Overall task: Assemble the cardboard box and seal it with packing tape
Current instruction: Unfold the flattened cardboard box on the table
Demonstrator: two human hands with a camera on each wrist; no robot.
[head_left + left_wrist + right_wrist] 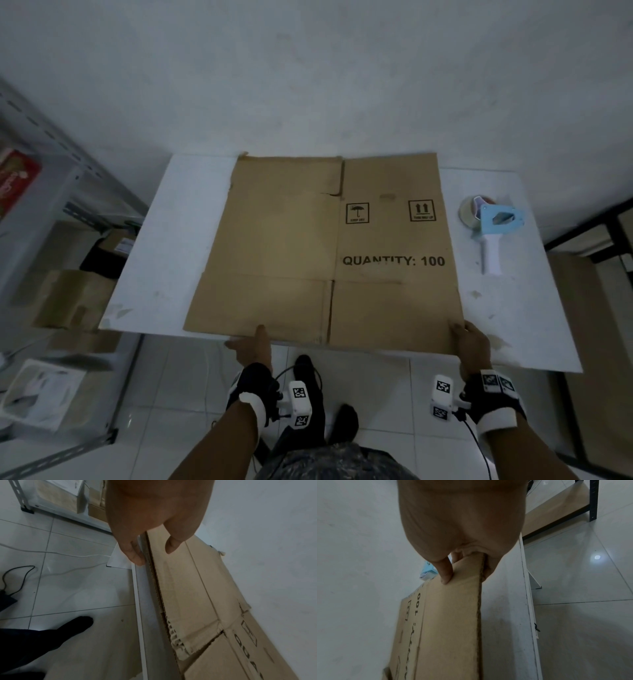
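Flat box on the table, both hands at its near edge.

One flattened brown cardboard box (325, 250) lies on the white table (164, 246). The right hand (470, 341) pinches its near right corner, thumb on top and fingers under. The left hand (251, 346) holds the near edge, thumb on top; its fingers (137, 555) lie at the table edge, and whether they go under the cardboard cannot be told. The sheet is probably light and stiff but bends at the creases, so the edges are good places to hold. One blue-and-white tape dispenser (489, 229) waits near the box's right side.
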